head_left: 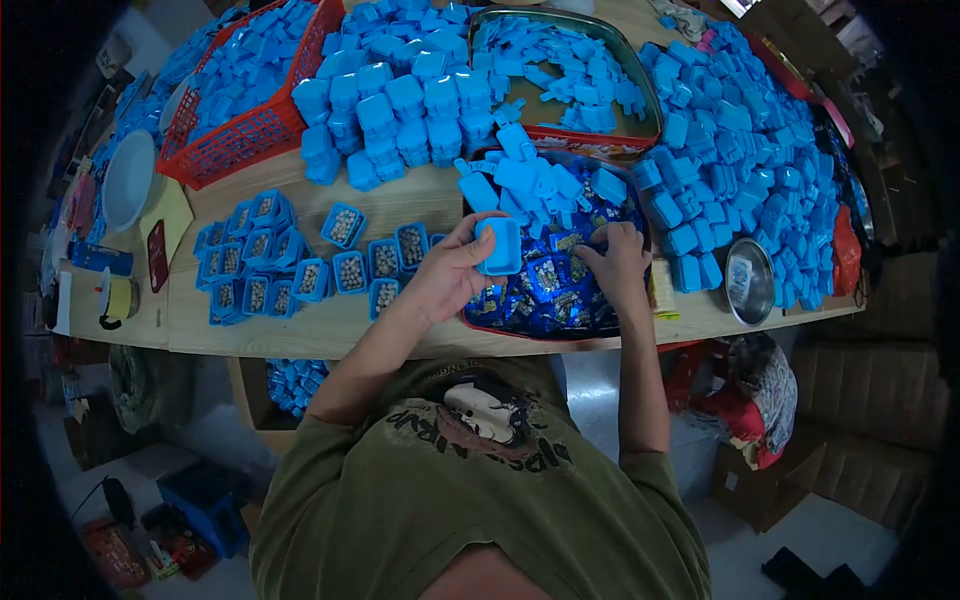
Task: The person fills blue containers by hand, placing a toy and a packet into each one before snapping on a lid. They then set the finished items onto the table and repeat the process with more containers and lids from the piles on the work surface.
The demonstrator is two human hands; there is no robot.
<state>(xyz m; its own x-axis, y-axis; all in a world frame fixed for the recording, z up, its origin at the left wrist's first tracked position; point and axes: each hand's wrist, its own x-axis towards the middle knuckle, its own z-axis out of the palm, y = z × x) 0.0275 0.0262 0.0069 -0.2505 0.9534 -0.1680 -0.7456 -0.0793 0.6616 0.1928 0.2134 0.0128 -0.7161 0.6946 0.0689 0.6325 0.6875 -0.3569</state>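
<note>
An empty-looking blue plastic box [502, 246] is held upright in my left hand [452, 268], thumb over its near side. My right hand [617, 262] reaches down among shiny dark-blue packets [555, 300] in a tray; its fingers are bent together, and whatever lies between the fingertips is too small to make out. Loose light-blue plastic parts [535, 185] lie at the back of that tray. Left of my left hand, small blue boxes filled with pale round pieces [350, 272] stand in a group, some of them stacked.
A red basket [225, 145] of blue parts, stacked closed blue boxes [385, 110] and a tin [640, 75] of flat blue pieces stand behind. A large blue heap [730, 150] and a metal bowl [749, 282] are at right. A pale basin [130, 180] sits far left.
</note>
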